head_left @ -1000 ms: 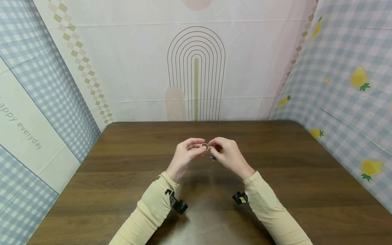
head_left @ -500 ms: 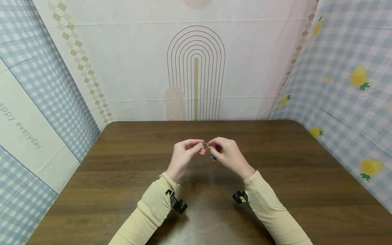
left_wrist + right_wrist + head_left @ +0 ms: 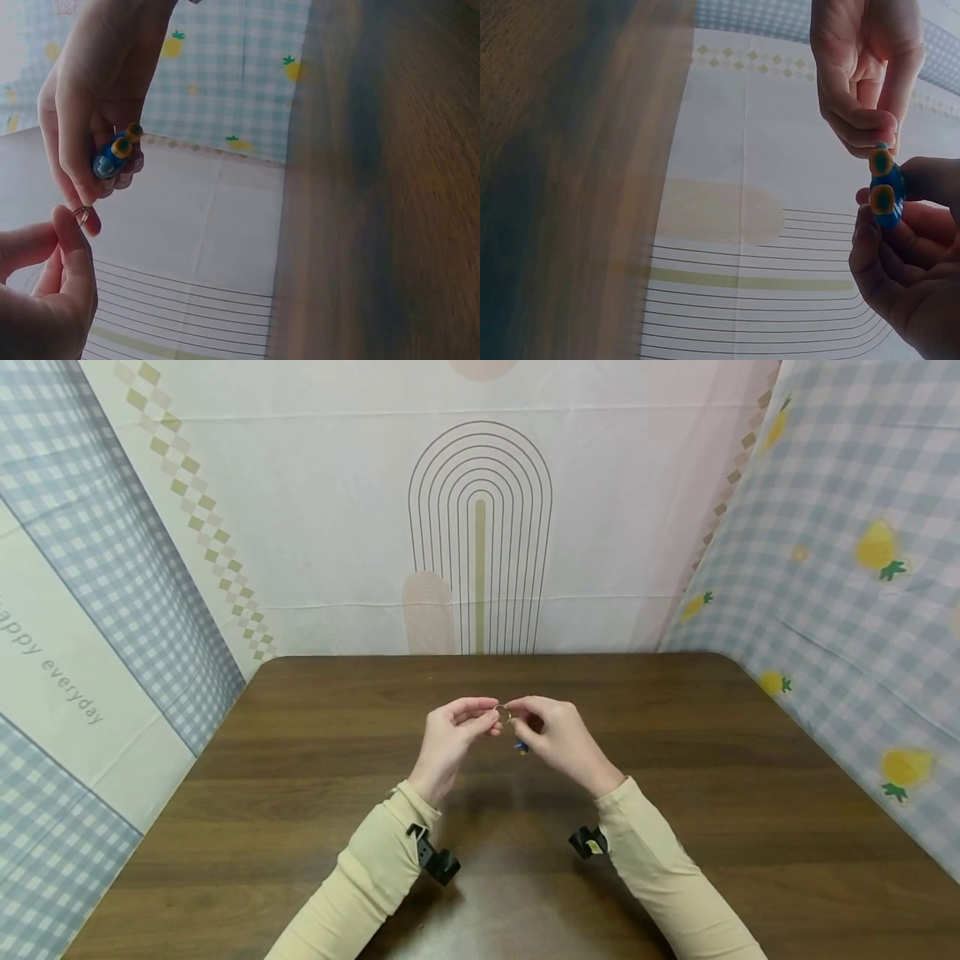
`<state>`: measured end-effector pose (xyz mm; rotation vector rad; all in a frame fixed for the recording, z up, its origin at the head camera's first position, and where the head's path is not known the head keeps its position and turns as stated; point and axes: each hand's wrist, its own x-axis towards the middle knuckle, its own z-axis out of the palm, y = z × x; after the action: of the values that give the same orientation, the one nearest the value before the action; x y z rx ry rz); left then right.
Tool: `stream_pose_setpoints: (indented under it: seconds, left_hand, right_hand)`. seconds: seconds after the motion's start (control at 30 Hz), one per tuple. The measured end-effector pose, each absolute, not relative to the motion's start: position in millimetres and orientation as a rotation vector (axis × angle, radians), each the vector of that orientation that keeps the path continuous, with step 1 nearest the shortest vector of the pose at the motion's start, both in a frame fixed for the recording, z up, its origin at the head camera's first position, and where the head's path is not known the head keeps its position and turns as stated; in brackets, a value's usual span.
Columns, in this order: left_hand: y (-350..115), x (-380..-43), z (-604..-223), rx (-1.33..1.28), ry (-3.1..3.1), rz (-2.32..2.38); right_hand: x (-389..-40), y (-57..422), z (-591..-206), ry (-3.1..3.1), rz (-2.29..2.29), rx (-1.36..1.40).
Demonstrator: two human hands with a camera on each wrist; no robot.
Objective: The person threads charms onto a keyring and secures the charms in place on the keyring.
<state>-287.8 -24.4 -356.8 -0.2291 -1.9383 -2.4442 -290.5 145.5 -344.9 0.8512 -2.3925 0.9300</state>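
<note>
Above the table, both hands hold a small keychain. Its thin metal ring (image 3: 509, 713) spans the gap between the fingertips in the head view. My left hand (image 3: 450, 735) pinches the ring's left side between thumb and fingers. On the other side, my right hand (image 3: 562, 739) pinches the keychain with thumb and forefinger; its exact grip point is hidden. A blue charm (image 3: 109, 159) with round orange-and-green ends hangs beneath the right hand, beside its curled fingers. The right wrist view shows the charm (image 3: 886, 196) close up, in front of the right fingers.
A brown wood-grain table (image 3: 337, 710) lies below the hands. Patterned cloths hang around it: a white one (image 3: 330, 510) at the back and blue-checked ones at both sides. Black wrist cameras (image 3: 438, 860) are strapped over the cream sleeves (image 3: 382, 852).
The left thumb and fingers have drawn back slightly to the left, onto the ring's edge, and more of the ring shows. The right hand stays almost still.
</note>
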Motion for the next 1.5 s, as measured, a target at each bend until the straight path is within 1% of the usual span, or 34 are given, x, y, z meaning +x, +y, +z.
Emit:
stream_pose_setpoints:
  seconds: [0.4,0.73,1.07,1.5]
  left_hand:
    - [-26.1,-286.7,-356.3,-0.201,-1.839,-2.592]
    - [-27.4,-284.8,-357.0,-0.286,-1.990,-2.570]
    - [-27.1,-286.6,-359.1,-0.251,-1.902,-2.631]
    - [-28.9,-285.3,-359.0,-0.293,-1.931,-2.661]
  right_hand:
    - [-289.0,144.9,-343.0,-2.402,0.875,0.883]
    - [-287.2,145.6,-341.5,-2.376,0.923,0.877]
    - [-287.4,146.8,-340.5,-2.400,0.927,0.884]
    - [-287.0,149.3,-339.4,-2.411,0.949,0.852]
